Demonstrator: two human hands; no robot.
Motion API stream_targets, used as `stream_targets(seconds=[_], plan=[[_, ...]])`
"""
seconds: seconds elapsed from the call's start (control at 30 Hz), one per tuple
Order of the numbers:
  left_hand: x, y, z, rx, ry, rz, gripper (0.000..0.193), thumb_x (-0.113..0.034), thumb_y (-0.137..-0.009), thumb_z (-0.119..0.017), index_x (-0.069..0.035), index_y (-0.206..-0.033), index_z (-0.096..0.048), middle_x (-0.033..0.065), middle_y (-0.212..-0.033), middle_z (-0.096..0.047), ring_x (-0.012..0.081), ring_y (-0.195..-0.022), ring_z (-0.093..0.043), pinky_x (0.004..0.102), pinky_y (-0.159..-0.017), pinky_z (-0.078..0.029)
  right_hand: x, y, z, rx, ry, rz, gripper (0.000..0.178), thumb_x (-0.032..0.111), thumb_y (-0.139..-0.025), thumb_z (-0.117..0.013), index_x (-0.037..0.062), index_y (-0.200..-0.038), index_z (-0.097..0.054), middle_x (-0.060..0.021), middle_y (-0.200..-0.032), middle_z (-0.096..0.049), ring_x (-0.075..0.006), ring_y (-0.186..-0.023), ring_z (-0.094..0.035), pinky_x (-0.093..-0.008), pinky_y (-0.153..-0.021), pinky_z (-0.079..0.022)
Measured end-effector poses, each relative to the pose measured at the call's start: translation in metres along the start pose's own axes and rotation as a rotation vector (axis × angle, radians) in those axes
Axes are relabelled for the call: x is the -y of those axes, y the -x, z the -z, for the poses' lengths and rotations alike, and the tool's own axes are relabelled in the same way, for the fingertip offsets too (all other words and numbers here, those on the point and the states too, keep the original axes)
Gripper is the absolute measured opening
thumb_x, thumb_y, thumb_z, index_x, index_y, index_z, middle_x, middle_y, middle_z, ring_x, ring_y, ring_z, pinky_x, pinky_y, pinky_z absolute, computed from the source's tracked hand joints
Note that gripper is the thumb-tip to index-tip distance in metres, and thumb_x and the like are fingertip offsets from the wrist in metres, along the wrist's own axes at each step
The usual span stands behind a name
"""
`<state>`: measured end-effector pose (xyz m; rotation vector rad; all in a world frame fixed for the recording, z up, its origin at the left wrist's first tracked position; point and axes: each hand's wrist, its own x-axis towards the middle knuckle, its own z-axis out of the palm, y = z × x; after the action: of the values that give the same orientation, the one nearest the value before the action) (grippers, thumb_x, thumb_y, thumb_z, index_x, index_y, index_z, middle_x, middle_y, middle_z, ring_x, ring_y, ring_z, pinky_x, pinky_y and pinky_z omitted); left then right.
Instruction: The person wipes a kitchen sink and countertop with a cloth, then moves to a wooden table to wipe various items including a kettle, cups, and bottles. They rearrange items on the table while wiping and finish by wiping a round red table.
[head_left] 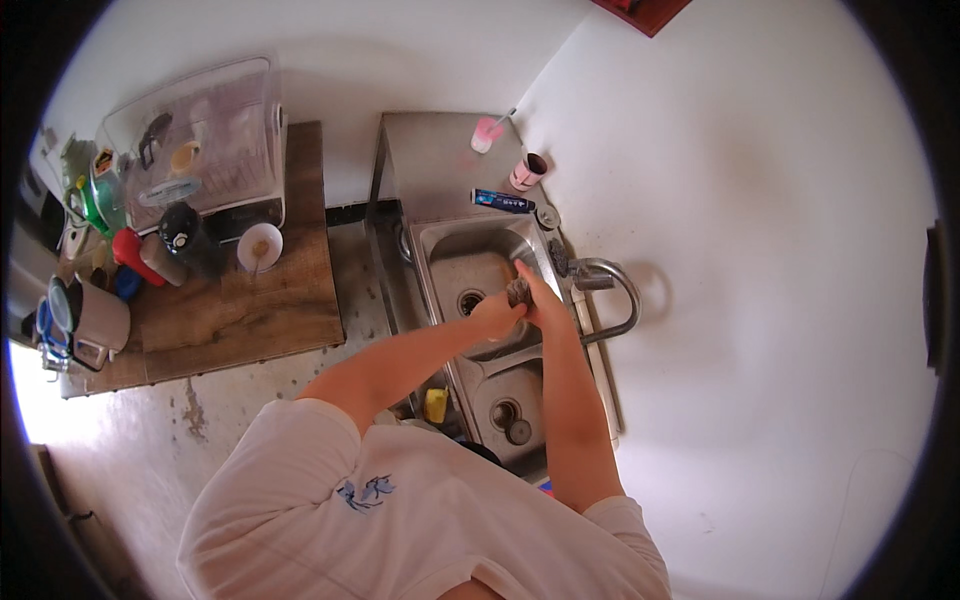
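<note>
Both my hands are together over the larger basin of the steel sink (432, 262). Between them is a small grey-brown wad (518, 292) that looks like a scouring pad; its exact kind is too small to make out. The fingers of my left hand (496, 316) are closed around its near side. My right hand (542, 297) presses against it from the right, fingers bent over its far side. Part of the wad is hidden by the hands. A drain (470, 302) shows in the basin just left of them.
A curved faucet (632, 305) rises at the sink's right. Behind the basin are a blue tube box (503, 201), a pink cup (528, 172) and a pink-white cup (484, 136). A dark scrubber (558, 257) lies on the rim. Left stands a wooden table (230, 310) with a bowl (260, 246).
</note>
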<state>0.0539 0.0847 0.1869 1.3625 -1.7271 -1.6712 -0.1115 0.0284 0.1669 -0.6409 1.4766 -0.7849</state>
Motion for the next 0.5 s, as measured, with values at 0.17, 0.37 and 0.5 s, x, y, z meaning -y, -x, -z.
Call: stream_targets(seconds=[0.17,0.37,0.5], plan=[[-0.033,0.012,0.034,0.414,1.200,0.351,0.042,-0.048,-0.098,-0.050,-0.007,-0.103,-0.062,0.0130,-0.086,-0.062,0.0184,-0.061,-0.056,0.0264,-0.043,-0.043,0.004,0.063,-0.014,0.379,-0.306,0.328,0.057,0.034,-0.099,-0.060,0.0147,-0.149,-0.041,-0.0092,-0.142,-0.050,-0.0292,-0.125,-0.053,-0.0466,-0.104,-0.044],[-0.039,0.042,0.022,0.760,1.702,0.104,0.035,-0.042,-0.098,-0.055,-0.010,-0.111,-0.059,0.0117,-0.092,-0.059,0.0130,-0.063,-0.050,0.0168,-0.043,-0.039,0.021,0.083,-0.025,0.438,-0.561,0.384,0.032,0.036,-0.098,-0.060,0.0121,-0.120,-0.058,-0.0061,-0.110,-0.064,-0.0214,-0.098,-0.064,-0.0370,-0.078,-0.058],[-0.048,0.062,0.061,0.796,1.424,0.077,0.035,-0.032,-0.095,-0.063,-0.011,-0.120,-0.054,0.0084,-0.096,-0.056,0.0096,-0.069,-0.048,0.0150,-0.047,-0.036,0.052,0.096,-0.049,0.406,-0.530,0.466,0.037,0.048,-0.099,-0.057,0.0124,-0.089,-0.052,-0.0021,-0.082,-0.056,-0.0173,-0.071,-0.056,-0.0356,-0.065,-0.053]])
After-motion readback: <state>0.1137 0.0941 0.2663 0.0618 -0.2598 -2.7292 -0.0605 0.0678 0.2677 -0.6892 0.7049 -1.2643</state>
